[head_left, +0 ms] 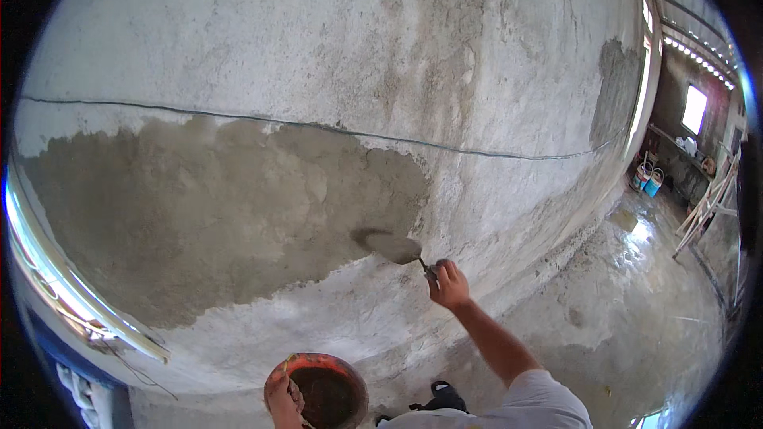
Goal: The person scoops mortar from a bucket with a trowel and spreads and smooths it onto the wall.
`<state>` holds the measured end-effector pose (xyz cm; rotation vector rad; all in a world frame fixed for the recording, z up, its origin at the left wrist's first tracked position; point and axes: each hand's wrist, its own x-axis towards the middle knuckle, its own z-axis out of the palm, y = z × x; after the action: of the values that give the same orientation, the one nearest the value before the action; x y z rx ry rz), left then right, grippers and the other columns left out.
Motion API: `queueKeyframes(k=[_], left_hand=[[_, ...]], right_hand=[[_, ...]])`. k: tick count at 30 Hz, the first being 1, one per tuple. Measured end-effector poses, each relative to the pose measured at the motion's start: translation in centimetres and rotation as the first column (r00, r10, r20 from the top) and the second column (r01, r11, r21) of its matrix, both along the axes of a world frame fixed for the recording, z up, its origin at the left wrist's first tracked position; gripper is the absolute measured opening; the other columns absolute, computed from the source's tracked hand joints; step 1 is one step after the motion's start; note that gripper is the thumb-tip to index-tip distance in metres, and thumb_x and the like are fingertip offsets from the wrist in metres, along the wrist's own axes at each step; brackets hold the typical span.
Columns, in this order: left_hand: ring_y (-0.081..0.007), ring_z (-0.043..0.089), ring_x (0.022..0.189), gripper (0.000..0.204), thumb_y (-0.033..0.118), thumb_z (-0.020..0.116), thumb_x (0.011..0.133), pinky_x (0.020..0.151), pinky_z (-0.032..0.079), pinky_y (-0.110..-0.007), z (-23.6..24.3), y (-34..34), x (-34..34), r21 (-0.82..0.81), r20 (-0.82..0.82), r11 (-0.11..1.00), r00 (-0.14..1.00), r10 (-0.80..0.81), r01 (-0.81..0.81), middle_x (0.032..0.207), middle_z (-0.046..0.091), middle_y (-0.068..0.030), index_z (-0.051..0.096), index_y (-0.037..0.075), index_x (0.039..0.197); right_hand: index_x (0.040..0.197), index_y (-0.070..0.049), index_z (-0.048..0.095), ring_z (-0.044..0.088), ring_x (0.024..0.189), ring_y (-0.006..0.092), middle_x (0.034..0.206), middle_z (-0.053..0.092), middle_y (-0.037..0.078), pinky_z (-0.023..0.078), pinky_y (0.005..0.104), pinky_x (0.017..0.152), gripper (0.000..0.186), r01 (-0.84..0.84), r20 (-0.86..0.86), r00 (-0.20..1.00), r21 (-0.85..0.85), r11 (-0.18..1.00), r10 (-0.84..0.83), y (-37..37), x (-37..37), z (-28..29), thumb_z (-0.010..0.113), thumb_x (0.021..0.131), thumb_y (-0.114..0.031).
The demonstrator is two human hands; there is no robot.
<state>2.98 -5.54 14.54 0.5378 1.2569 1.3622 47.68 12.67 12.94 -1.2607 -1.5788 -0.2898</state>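
Note:
My right hand [450, 284] is closed round the handle of a trowel [395, 249]. The trowel's blade points left and lies at the lower right edge of a patch of wet grey mortar [238, 206] on the wall. Some dark mortar shows at the blade's tip, a little blurred. Low in the view, my left hand [284, 401] grips the left rim of an orange-red bucket [354, 373]. Dark grey mortar [326, 399] lies inside that bucket. The fingers of the left hand are curled over the rim.
A thin dark cable [381, 137] runs across the whitish wall [302, 32] above the mortar. To the left is a window frame [95, 318] with loose wires. Buckets [653, 183] and leaning wooden boards [710, 205] stand at the far right on the wet concrete floor [588, 334].

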Motion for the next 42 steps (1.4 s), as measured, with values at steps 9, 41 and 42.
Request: queueKeyframes(k=[9, 41, 42], left_hand=[[-0.0053, 0.043, 0.049, 0.023, 0.020, 0.054, 0.098, 0.041, 0.033, -0.023, 5.0, 1.0, 9.1, 0.027, -0.057, 0.994, 0.993, 0.107, -0.106, 0.068, 0.054, 0.0061, 0.068, 0.007, 0.109], [-0.0081, 0.041, 0.042, 0.030, 0.020, 0.051, 0.098, 0.035, 0.030, -0.026, 3.8, 4.0, 12.2, 0.017, -0.126, 0.988, 0.980, 0.156, -0.155, 0.063, 0.054, 0.0023, 0.066, 0.003, 0.118], [-0.0106, 0.037, 0.038, 0.021, 0.027, 0.051, 0.100, 0.034, 0.026, -0.028, 3.7, 3.7, 11.8, 0.057, -0.202, 0.985, 0.964, 0.174, -0.165, 0.056, 0.047, 0.0017, 0.057, 0.008, 0.091]], right_hand=[[0.095, -0.013, 0.065, 0.062, 0.095, 0.0295, 0.106, 0.062, 0.008, 0.054, 0.0440, 0.073, 0.019, -0.002, 0.594, 0.803, 0.082, 0.997, -0.047, 7.5, 12.0, 10.1, 0.063, 0.077, -0.012], [0.100, -0.004, 0.060, 0.063, 0.087, 0.0377, 0.101, 0.061, 0.015, 0.054, 0.0447, 0.068, 0.024, 0.047, 0.056, 0.996, 0.276, 0.960, -0.065, 8.6, 11.7, 14.7, 0.074, 0.080, -0.002], [0.102, -0.004, 0.059, 0.064, 0.085, 0.0382, 0.100, 0.061, 0.016, 0.054, 0.0449, 0.067, 0.024, 0.068, 0.080, 0.992, 0.307, 0.949, -0.097, 7.8, 12.1, 14.3, 0.073, 0.082, -0.005]])
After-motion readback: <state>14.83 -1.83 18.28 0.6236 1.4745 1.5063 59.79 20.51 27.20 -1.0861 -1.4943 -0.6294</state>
